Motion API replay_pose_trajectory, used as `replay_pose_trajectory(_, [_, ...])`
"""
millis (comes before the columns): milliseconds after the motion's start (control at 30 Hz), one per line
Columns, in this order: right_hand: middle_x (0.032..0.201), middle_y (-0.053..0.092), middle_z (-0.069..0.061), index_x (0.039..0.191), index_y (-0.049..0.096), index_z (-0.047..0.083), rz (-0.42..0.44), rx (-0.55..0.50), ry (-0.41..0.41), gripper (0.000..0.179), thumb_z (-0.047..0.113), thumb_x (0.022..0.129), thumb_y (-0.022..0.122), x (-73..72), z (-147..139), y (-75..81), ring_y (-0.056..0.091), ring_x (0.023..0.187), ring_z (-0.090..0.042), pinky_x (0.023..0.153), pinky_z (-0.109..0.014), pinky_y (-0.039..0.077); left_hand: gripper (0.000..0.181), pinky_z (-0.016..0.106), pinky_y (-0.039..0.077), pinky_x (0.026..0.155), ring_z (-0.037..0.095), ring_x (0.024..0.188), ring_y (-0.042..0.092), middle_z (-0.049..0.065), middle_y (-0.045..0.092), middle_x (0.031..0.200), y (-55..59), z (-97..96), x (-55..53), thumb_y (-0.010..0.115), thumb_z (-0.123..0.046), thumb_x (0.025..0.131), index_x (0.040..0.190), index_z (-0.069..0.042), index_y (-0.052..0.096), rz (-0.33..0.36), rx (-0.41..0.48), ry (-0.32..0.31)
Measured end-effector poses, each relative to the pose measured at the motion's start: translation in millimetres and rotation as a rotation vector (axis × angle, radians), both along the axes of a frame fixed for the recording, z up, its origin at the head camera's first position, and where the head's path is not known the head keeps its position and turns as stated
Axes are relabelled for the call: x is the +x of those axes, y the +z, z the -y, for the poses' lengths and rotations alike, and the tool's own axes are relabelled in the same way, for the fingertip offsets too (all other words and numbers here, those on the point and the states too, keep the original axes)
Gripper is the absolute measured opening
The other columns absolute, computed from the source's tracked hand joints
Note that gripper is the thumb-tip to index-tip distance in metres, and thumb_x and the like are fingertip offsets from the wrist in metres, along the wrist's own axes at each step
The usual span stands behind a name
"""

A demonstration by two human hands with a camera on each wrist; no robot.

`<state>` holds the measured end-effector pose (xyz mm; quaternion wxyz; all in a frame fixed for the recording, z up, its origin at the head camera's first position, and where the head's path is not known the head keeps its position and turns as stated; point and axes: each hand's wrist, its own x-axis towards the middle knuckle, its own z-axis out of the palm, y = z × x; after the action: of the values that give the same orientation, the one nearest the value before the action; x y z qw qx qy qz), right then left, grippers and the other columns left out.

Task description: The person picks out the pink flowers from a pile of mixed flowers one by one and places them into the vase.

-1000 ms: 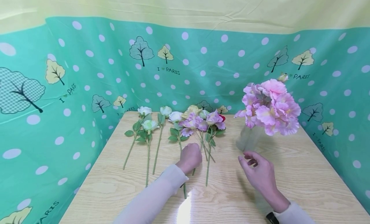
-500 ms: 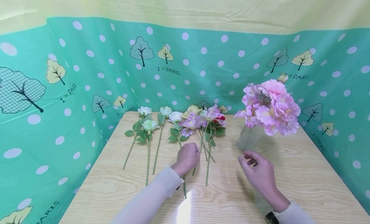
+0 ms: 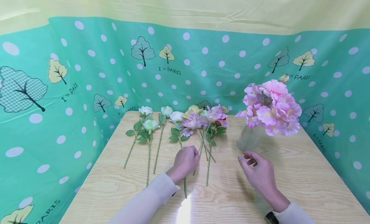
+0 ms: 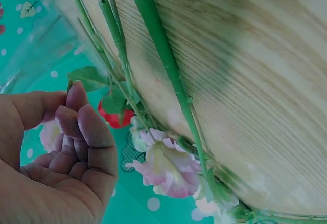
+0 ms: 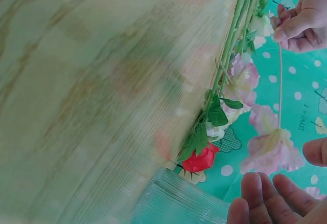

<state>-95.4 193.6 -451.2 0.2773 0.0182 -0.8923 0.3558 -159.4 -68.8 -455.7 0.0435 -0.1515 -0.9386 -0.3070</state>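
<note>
At the left, white flowers point(image 3: 150, 124) lie on the counter point(image 3: 110, 188), heads toward the back. Next comes your left hand point(image 3: 185, 161), its fingers point(image 4: 97, 127) pinching the pink flower point(image 3: 216, 112) by its thin stem, up off the counter, near the red rose point(image 5: 202, 158). Expect it to be light: the stem looks slim and a little springy, the petals soft and easily creased, so take hold along the bare stem, below the head. A loose pinch may let it twirl. Farther right stands the vase point(image 3: 245, 139), filled with a pink bouquet point(image 3: 271, 111). Your right hand point(image 3: 261, 172) is just beside it, fingers loosely bent, holding nothing; whether they touch the glass, you cannot tell.
</note>
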Motion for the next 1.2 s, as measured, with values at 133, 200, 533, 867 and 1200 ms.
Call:
replay_pose_trajectory(133, [0.086,0.076,-0.005,0.101,0.077,0.005,-0.002,0.003,0.002,0.017,0.014,0.087,0.081,0.0,1,0.4,0.068,0.066,-0.016,0.062,-0.031,0.057,0.012,0.026,0.051,0.058,0.007,0.057,0.055,-0.002,0.066,0.071,1.1,2.1,5.6,0.066,-0.006,0.093,0.081,-0.010,0.069,-0.016,0.003,-0.005])
replay_pose_trajectory(200, [0.087,0.077,-0.007,0.101,0.077,0.004,-0.004,0.003,0.004,0.017,0.013,0.087,0.081,0.0,1,0.8,0.068,0.067,-0.017,0.062,-0.033,0.058,0.011,0.025,0.050,0.056,0.006,0.054,0.053,-0.003,0.064,0.069,1.5,3.4,8.1,0.066,-0.006,0.093,0.082,-0.009,0.069,-0.027,0.009,-0.015])
replay_pose_trajectory(533, [0.092,0.077,-0.010,0.102,0.077,0.004,-0.006,0.001,0.020,0.019,0.013,0.087,0.082,-0.5,3,0.8,0.068,0.068,-0.017,0.062,-0.032,0.058,0.012,0.021,0.046,0.053,0.003,0.049,0.048,-0.007,0.058,0.062,5.6,10.3,20.6,0.066,-0.006,0.094,0.082,-0.008,0.068,-0.079,0.019,-0.043])
replay_pose_trajectory(867, [0.085,0.075,-0.004,0.101,0.077,0.004,-0.010,0.011,0.033,0.018,0.014,0.087,0.082,-2.2,9,1.0,0.067,0.066,-0.015,0.063,-0.028,0.057,0.009,0.018,0.045,0.051,0.001,0.049,0.047,-0.005,0.060,0.063,4.1,17.0,34.6,0.067,-0.005,0.094,0.085,-0.005,0.069,-0.105,0.021,-0.076])
replay_pose_trajectory(1200, [0.084,0.076,-0.004,0.099,0.077,0.003,-0.019,0.004,0.052,0.016,0.012,0.086,0.082,-3.9,14,1.1,0.067,0.065,-0.014,0.062,-0.033,0.058,0.008,0.017,0.048,0.054,0.001,0.055,0.052,-0.001,0.066,0.068,-2.3,21.3,43.8,0.068,-0.002,0.093,0.086,-0.005,0.070,-0.148,0.042,-0.098])
